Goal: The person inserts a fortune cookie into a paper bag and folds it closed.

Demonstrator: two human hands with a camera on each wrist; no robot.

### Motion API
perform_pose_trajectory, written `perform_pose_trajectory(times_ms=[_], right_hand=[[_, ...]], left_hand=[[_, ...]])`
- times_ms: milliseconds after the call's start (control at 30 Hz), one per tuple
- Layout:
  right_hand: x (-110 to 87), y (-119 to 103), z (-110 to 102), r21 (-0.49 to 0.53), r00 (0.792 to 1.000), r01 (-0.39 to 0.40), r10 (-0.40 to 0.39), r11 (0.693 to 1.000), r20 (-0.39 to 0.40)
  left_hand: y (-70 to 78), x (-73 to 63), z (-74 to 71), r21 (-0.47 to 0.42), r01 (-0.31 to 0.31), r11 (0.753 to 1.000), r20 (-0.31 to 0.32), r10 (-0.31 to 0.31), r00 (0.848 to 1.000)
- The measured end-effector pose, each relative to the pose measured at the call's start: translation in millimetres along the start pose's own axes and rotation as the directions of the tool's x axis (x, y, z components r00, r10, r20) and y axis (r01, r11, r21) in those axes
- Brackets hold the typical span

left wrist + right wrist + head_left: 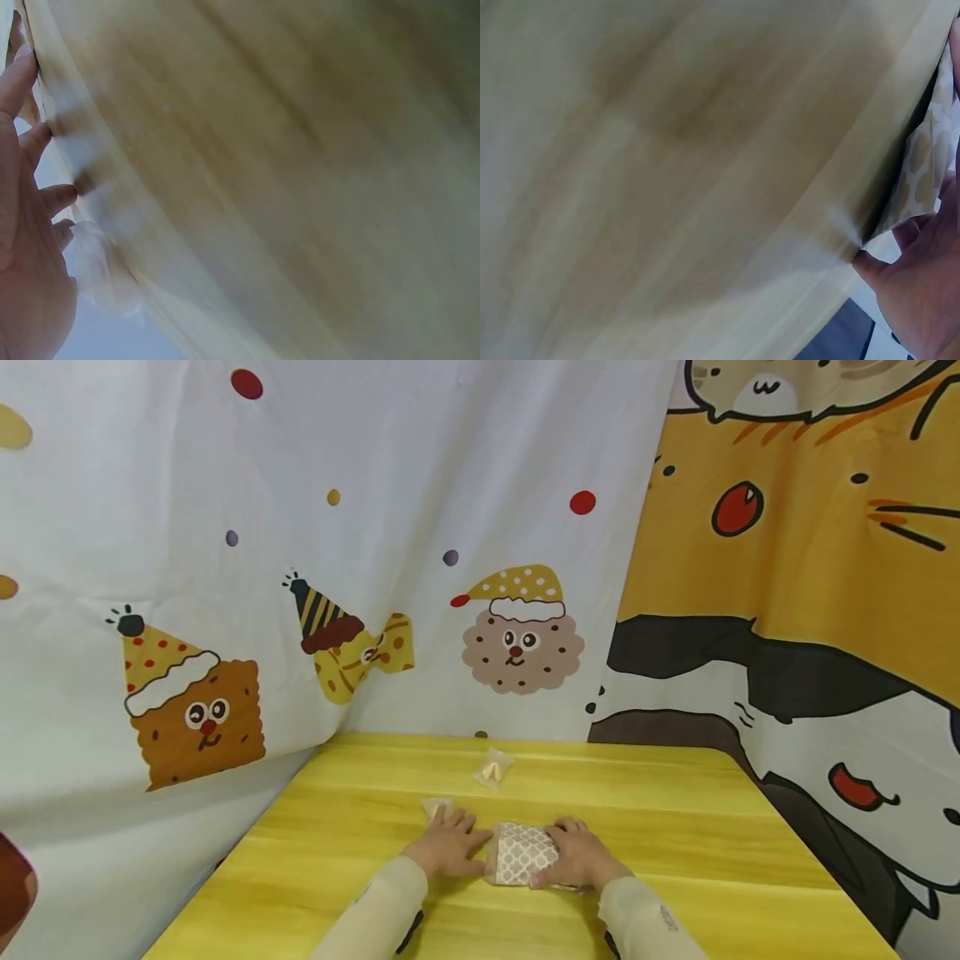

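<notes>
A flat, folded piece [522, 853] with a white and beige lattice pattern lies on the yellow wood-grain table between the hands. My right hand [583, 857] grips its right end, thumb at the near edge and fingers at the far edge. In the right wrist view, the patterned piece [919, 169] stands up from the tabletop beside the fingers. To the left, my left hand [447, 847] rests with spread fingers, its fingertips on the tabletop close to the piece's left edge. A small clear bag [435, 806] sits just beyond the left fingers, partly hidden by them.
Farther back on the table [360, 777] lies another small clear bag [492, 768] with something pale inside. A white curtain [405, 485] with cartoon prints hangs behind the table, and an orange cartoon panel [795, 568] hangs on the right.
</notes>
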State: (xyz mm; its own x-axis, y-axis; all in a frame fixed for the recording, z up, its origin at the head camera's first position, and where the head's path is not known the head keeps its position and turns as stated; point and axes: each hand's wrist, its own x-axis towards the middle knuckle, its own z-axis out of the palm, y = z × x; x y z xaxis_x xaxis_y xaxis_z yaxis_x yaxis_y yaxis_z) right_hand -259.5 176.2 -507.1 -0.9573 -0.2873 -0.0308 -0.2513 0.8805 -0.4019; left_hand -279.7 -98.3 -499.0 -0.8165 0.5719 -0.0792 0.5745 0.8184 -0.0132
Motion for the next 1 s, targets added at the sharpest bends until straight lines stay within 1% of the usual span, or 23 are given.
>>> perform_pose_trajectory(times_ms=[133,300,433,600,667,767,833,900,1000], right_hand=[[1.5,-2,-6,-0.007,1.0,-0.003,0.003,1.0,-0.007],[5.1,-8,-15,-0.004,0.999,-0.014,0.014,1.0,0.03],[4.4,-12,-16,-0.005,0.999,-0.023,0.023,1.0,0.049],[0.4,-8,-11,0.0,0.999,0.017,-0.017,1.0,0.03],[-1.1,-8,-10,0.005,0.999,0.031,-0.031,1.0,0.009],[-3.4,-7,-9,0.013,0.999,0.038,-0.038,0.999,-0.011],[-5.2,-7,-7,0.014,0.999,0.037,-0.037,0.999,-0.02],[-6.8,-6,-3,0.014,0.999,0.039,-0.038,0.999,-0.024],[-8.2,-5,-1,0.026,0.998,0.048,-0.047,0.999,-0.035]], left_hand=[[-1.1,2.6,-5.1,-0.001,0.006,1.0,-0.001,-0.006,1.0],[-1.2,2.6,-9.8,-0.004,0.01,1.0,0.01,-0.01,1.0],[-1.7,1.7,-9.5,-0.017,0.007,1.0,0.016,-0.006,1.0],[-2.1,-0.4,-7.7,-0.039,0.005,0.999,-0.002,-0.005,1.0],[-2.6,0.5,-10.4,-0.039,0.001,0.999,-0.01,-0.002,1.0],[-2.6,2.0,-11.3,-0.072,0.004,0.997,-0.019,-0.006,1.0],[-2.6,2.6,-8.5,-0.109,0.011,0.994,-0.033,-0.014,0.999],[-3.5,1.9,-5.0,-0.144,0.015,0.989,-0.06,-0.024,0.998],[-9.0,1.0,-2.5,-0.167,0.011,0.986,-0.138,-0.034,0.99]])
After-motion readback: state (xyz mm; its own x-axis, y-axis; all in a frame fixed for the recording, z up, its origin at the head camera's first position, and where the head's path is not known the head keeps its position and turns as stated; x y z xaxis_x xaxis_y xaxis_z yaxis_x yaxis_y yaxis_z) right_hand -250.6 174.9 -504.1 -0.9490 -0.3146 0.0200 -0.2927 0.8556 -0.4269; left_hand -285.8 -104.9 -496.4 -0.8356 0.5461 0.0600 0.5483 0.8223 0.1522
